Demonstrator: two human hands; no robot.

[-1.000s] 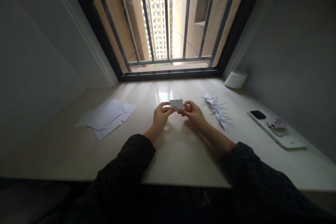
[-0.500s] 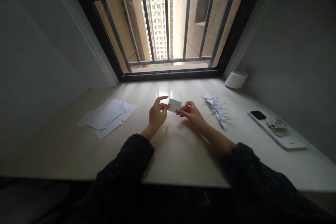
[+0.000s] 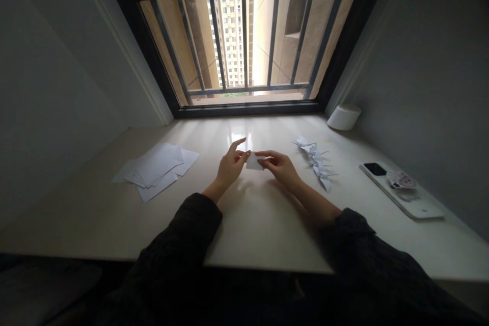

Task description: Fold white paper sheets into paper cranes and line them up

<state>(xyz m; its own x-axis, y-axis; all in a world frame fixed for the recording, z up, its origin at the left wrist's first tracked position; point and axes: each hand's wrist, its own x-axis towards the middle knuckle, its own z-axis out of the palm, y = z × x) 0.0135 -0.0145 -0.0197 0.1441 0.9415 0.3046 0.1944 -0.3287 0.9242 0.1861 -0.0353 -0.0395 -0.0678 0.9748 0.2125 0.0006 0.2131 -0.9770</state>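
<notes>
The small folded paper [image 3: 252,161] sits pretty much dead centre, held just above the surface [image 3: 260,229] between the two hands. It's a little white piece, roughly rectangular, tilted so one flat face catches the window light. Too small to make out any creases.

The right hand [image 3: 280,167] has it pinched by the right side, thumb on top and fingers curled under. The left hand [image 3: 229,168] grips the left edge with the thumb and the lower fingers, while the index finger sticks up free and straight. So both hands are closed on the paper, neither one loose.

Plenty of room around them: the pale, glossy surface is bare in front of the hands and back toward the near edge, where the dark sleeves come in. To the left, well apart, is a loose pile of white sheets [image 3: 156,169], fanned out and overlapping. To the right, near the right hand but not touching, is a row of folded paper figures [image 3: 316,160]. Further right a white phone [image 3: 401,193] lies flat near the wall with a round sticker-like thing on its back. A white round container [image 3: 344,115] sits in the far right corner, and the barred window [image 3: 244,41] closes off the far edge.
</notes>
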